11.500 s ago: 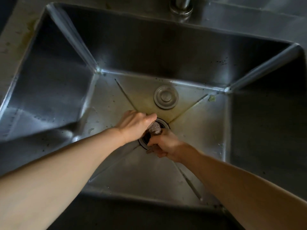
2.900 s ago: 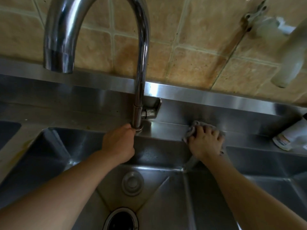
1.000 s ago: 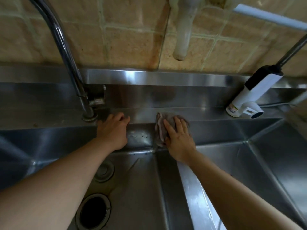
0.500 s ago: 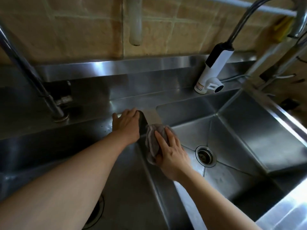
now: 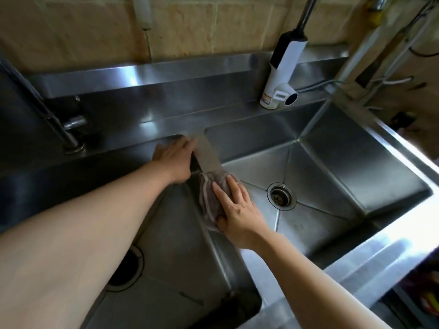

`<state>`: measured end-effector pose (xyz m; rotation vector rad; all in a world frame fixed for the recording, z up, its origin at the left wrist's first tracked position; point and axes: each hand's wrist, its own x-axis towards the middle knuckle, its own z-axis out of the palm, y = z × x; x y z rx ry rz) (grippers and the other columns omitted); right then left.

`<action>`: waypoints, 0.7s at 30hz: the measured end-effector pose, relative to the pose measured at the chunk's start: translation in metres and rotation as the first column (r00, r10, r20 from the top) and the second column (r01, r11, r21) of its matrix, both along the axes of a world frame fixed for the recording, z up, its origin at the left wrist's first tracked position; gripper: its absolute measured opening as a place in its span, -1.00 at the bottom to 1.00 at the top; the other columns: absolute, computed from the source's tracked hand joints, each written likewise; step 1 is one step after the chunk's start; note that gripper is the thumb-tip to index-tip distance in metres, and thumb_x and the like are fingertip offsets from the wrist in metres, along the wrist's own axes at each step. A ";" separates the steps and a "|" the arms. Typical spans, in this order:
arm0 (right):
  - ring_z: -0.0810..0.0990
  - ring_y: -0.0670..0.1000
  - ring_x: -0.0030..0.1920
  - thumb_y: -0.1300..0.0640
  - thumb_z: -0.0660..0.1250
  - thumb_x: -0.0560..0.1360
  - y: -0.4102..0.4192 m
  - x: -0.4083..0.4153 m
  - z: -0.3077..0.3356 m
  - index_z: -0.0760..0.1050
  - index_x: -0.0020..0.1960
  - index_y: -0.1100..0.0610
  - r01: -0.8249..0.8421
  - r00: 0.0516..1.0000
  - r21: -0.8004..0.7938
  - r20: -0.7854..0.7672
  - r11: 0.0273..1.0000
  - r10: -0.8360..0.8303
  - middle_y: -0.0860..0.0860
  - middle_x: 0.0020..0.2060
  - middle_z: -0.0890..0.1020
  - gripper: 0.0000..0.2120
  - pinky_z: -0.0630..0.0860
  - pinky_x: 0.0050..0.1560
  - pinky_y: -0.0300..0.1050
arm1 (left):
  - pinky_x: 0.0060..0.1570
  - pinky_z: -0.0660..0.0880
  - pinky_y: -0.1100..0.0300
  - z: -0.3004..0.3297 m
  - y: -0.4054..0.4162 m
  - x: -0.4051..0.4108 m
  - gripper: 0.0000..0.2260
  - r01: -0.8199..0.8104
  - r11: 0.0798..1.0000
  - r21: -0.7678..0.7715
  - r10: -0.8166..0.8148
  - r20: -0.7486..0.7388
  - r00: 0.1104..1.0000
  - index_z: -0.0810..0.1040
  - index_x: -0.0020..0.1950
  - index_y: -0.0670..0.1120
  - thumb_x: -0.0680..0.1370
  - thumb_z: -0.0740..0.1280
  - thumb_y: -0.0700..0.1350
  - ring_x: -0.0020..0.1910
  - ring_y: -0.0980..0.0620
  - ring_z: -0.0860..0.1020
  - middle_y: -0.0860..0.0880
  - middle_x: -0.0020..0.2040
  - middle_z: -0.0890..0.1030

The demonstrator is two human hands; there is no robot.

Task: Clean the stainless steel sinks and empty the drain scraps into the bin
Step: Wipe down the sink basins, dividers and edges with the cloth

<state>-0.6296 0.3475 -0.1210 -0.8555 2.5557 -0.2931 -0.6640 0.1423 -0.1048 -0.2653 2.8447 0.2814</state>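
Right hand (image 5: 240,210) flat on cloth (image 5: 212,198) atop divider (image 5: 207,153); left hand (image 5: 177,160) beside.

**Dim scene, daylight from the right**

Bright glare washes the right sink rim (image 5: 392,248); the left basin (image 5: 166,245) lies in deep shadow. Soft highlights streak the steel backsplash (image 5: 142,74). Wide-angle bending curves the edges; the left hand (image 5: 175,160) is motion-blurred.

Kitchen: double steel sink (image 5: 356,148), tiled wall (image 5: 190,24)

Grey cloth (image 5: 212,198) draped over steel sinks' divider (image 5: 207,154)
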 end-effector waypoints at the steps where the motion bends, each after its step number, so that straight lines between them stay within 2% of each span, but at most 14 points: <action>1: -0.26 0.06 0.53 -0.32 -0.15 0.34 0.010 0.010 0.002 -0.16 0.55 -0.14 -0.003 1.000 0.004 0.011 1.000 0.002 -0.02 0.53 -0.27 -0.20 0.04 0.48 0.06 | 0.43 0.14 -0.12 0.004 0.014 0.010 -0.30 0.036 0.999 0.013 -0.036 -0.015 0.999 -0.02 0.56 0.00 0.51 0.29 -0.15 0.52 -0.04 0.09 -0.02 0.56 0.05; 3: -0.29 0.05 0.52 -0.34 -0.26 0.17 0.026 0.026 0.005 -0.16 0.55 -0.13 -0.005 0.999 0.013 0.038 1.000 0.005 -0.01 0.53 -0.29 -0.06 0.04 0.50 0.06 | 0.45 0.09 -0.09 0.010 0.044 0.032 -0.34 0.096 0.994 0.060 -0.095 -0.023 0.995 0.00 0.57 0.00 0.53 0.21 -0.26 0.53 0.02 0.02 0.03 0.57 0.03; 5: -0.31 0.04 0.52 -0.34 -0.12 0.32 0.044 0.041 0.008 -0.17 0.55 -0.12 -0.011 0.998 0.021 0.066 1.000 0.010 -0.01 0.52 -0.31 -0.17 0.01 0.52 0.06 | 0.45 0.09 -0.04 0.013 0.068 0.052 -0.35 0.114 0.991 0.074 -0.113 -0.020 0.993 0.01 0.57 -0.01 0.52 0.16 -0.30 0.54 0.05 0.01 0.02 0.57 0.05; 7: -0.30 0.03 0.52 -0.15 0.08 0.53 0.061 0.055 0.008 -0.15 0.55 -0.12 -0.011 0.995 0.019 0.099 1.000 0.009 -0.03 0.52 -0.31 -0.33 0.02 0.52 0.07 | 0.44 0.13 0.02 0.015 0.081 0.068 -0.35 0.105 0.993 0.052 -0.105 -0.005 0.995 0.02 0.56 -0.03 0.52 0.16 -0.32 0.53 0.02 0.07 -0.04 0.55 0.11; 8: -0.29 0.02 0.52 -0.07 0.11 0.57 0.070 0.063 0.009 -0.14 0.55 -0.12 -0.010 0.994 0.017 0.110 1.000 0.008 -0.04 0.52 -0.30 -0.35 0.04 0.51 0.07 | 0.43 0.13 0.03 0.016 0.086 0.075 -0.35 0.097 0.994 0.041 -0.097 0.004 0.995 0.03 0.56 -0.03 0.52 0.16 -0.32 0.52 0.01 0.10 -0.06 0.54 0.14; 15: -0.19 0.05 0.54 -0.02 0.12 0.61 0.121 0.107 0.028 -0.09 0.56 -0.07 -0.096 0.992 0.093 0.085 0.991 0.088 -0.04 0.54 -0.22 -0.40 0.00 0.49 0.15 | 0.46 0.00 0.02 0.020 0.125 0.122 -0.39 0.089 0.996 0.017 -0.090 0.054 0.994 0.15 0.54 0.02 0.53 0.12 -0.38 0.54 0.08 0.02 0.05 0.56 0.09; 21: -0.22 0.03 0.54 0.05 0.10 0.61 0.144 0.124 0.033 -0.07 0.55 -0.10 -0.118 0.992 0.087 0.058 0.989 0.113 -0.06 0.55 -0.18 -0.41 -0.26 0.42 0.00 | 0.44 0.06 -0.08 0.022 0.148 0.135 -0.40 0.029 1.000 0.004 -0.029 0.069 0.997 0.19 0.52 -0.03 0.51 0.12 -0.40 0.53 0.02 0.03 0.01 0.57 0.05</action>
